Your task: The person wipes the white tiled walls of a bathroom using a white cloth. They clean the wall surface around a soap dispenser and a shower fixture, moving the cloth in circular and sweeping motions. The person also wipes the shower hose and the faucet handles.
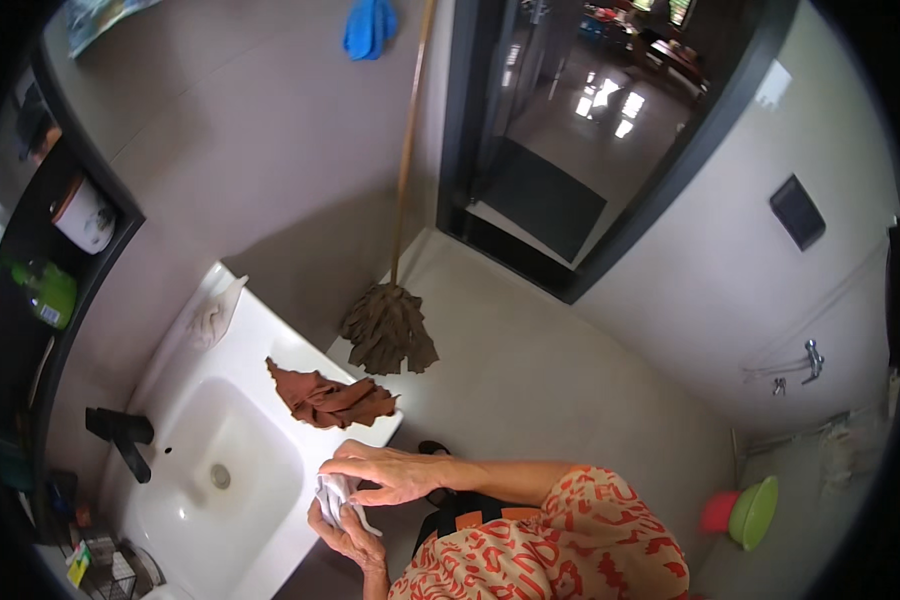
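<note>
- While my two hands meet at the sink's front edge, a folded white cloth [336,494] sits between them; whether it touches the edge, I cannot tell
- My left hand [348,537] cups the cloth from below, its fingers curled round it and closed on it
- My right hand [395,476] lies across the top; its fingers reach over the cloth, the thumb bent in below them, so that it is lightly pinched, with little gap left
- My patterned sleeve [610,530], cream with red-orange marks, covers the upper right arm; a dark shoe [433,448] shows past the forearm
- Just beyond my right hand, a crumpled brown cloth [332,398] lies on the corner of the white sink [256,322]; the basin holds a round drain [221,476], and a black faucet [122,440] stands behind it
- At the sink's far corner rests a crumpled whitish cloth [215,314]; a mop [390,332] leans on the wall, its brown strands on the floor
- Farther off, a green bottle [52,297] and a white container [86,216] stand on a dark shelf; a green bowl [754,513] touches something red at right; a dark mat [545,200] lies at the doorway
</note>
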Tool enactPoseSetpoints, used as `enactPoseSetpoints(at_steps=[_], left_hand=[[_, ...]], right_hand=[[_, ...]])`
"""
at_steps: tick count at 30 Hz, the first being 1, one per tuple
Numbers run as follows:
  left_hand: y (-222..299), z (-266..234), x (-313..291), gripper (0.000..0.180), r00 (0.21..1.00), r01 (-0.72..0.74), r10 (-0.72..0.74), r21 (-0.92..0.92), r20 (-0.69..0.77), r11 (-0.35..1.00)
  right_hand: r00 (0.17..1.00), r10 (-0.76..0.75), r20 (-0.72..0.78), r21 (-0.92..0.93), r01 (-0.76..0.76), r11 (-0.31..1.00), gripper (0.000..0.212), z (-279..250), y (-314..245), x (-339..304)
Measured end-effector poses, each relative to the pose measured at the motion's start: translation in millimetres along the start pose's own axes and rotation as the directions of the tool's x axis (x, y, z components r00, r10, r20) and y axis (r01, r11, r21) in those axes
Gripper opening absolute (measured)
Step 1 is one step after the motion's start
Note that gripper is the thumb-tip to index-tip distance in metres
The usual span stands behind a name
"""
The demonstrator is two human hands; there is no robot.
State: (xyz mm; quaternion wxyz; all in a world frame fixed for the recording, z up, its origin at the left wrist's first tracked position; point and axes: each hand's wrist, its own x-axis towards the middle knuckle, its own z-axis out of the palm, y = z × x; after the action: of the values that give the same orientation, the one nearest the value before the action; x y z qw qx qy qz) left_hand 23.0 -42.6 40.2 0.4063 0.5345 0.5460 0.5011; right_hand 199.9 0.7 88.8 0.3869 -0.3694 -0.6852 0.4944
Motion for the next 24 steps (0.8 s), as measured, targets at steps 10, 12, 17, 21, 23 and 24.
enactPoseSetpoints(at_steps=[10, 12, 17, 21, 23, 24], left_hand=[[27, 88, -38, 0.029, 0.877, 0.290, -0.088, -0.375, 0.472, 0.880], [36, 112, -38, 0.018, 0.842, 0.322, -0.127, -0.299, 0.524, 0.898], [36, 180, -44, 0.011, 0.833, 0.173, 0.009, -0.275, 0.553, 0.946], [50, 237, -40, 0.015, 0.762, -0.016, 0.011, 0.002, 0.647, 1.000], [79, 280, -44, 0.016, 0.646, -0.618, 0.438, 0.091, 0.625, 0.781], [83, 300, -40, 0.016, 0.620, -0.536, 0.376, 0.022, 0.688, 0.844]], right_hand=[[0.727, 0.300, -0.617, 0.197, -0.227, 0.954, 0.055, -14, 15, -106], [0.572, 0.247, -0.782, 0.066, -0.317, 0.946, 0.053, -21, 3, -117], [0.611, 0.226, -0.759, -0.073, -0.425, 0.902, 0.045, -93, -7, -201], [0.659, 0.152, -0.736, -0.290, -0.511, 0.809, 0.034, -142, -23, -289], [0.568, 0.242, -0.787, -0.133, -0.539, 0.831, 0.021, -166, -27, -328], [0.532, 0.295, -0.794, -0.050, -0.541, 0.839, 0.017, -175, -28, -345]])
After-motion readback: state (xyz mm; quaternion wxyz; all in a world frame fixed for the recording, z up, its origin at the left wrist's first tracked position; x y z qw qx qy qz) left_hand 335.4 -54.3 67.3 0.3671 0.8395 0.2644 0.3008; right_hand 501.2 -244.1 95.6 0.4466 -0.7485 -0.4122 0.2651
